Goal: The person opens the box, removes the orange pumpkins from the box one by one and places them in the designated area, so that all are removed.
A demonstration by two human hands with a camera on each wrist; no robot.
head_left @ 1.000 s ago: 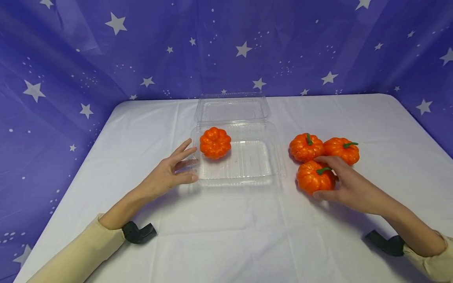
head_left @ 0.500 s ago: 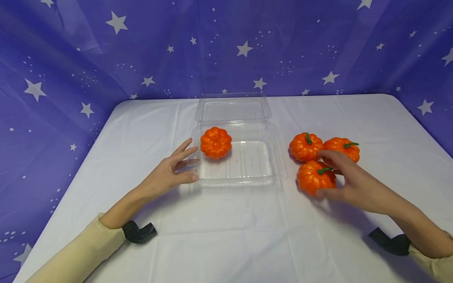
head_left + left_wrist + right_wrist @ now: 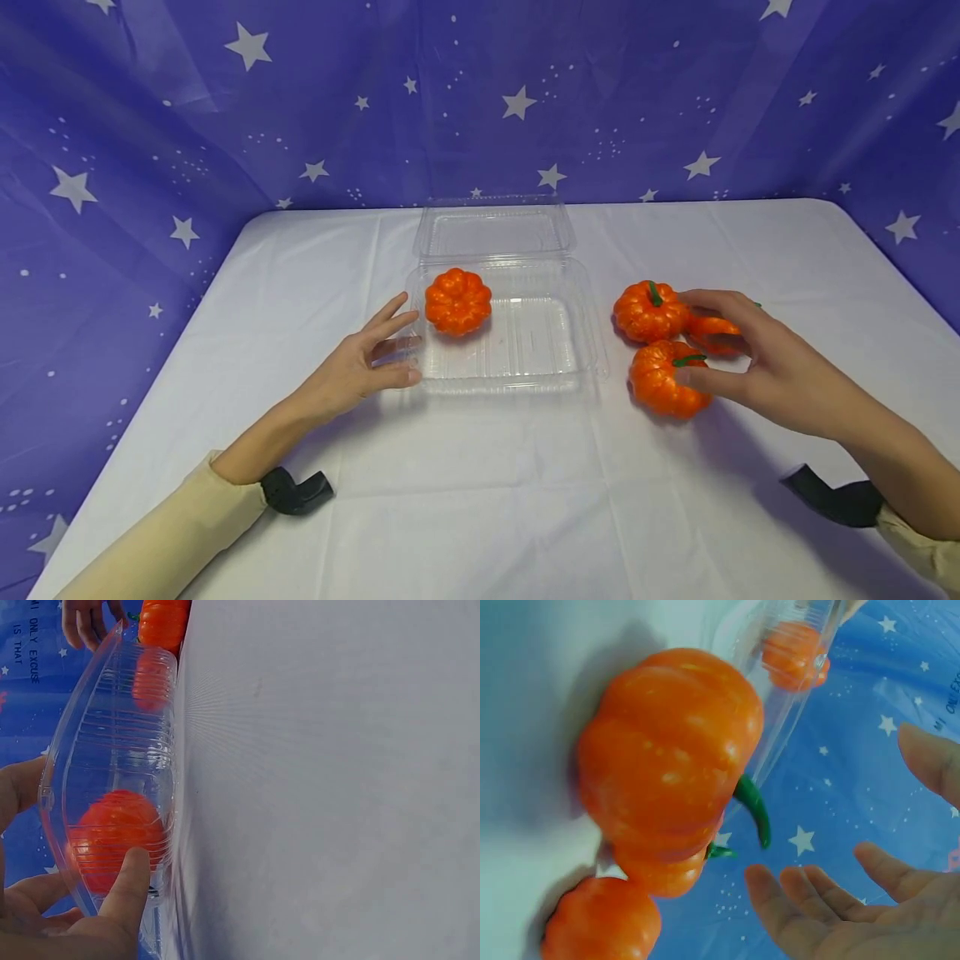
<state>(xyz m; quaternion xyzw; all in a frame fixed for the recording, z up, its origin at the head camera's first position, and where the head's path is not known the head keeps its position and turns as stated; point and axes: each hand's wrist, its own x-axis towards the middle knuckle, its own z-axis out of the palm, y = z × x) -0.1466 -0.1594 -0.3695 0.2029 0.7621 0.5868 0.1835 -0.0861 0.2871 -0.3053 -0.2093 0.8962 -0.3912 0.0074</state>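
Observation:
A clear plastic clamshell container [image 3: 525, 337] lies with its lid [image 3: 491, 233] folded back. One orange toy pumpkin [image 3: 457, 302] sits in its left part, its stem out of sight. My left hand [image 3: 352, 371] is at the container's left side, fingers spread, fingertips at the wall. To the right stand a front pumpkin [image 3: 666, 385], a back-left pumpkin [image 3: 645, 317] and a back-right pumpkin [image 3: 711, 327], all close together with green stems. Over them hovers my right hand [image 3: 776, 375], which partly hides the back-right one. In the right wrist view its fingers [image 3: 780, 907] are spread and grip nothing.
A white cloth covers the table [image 3: 465, 500]. Behind and at the sides hangs a purple-blue curtain [image 3: 450, 108] with white stars. A black strap-like piece [image 3: 296, 493] shows at the left wrist, another black piece [image 3: 836, 500] at the right.
My right hand has let go of the front pumpkin and moved up, back and slightly right over the back-right one. The left hand and the container have stayed put.

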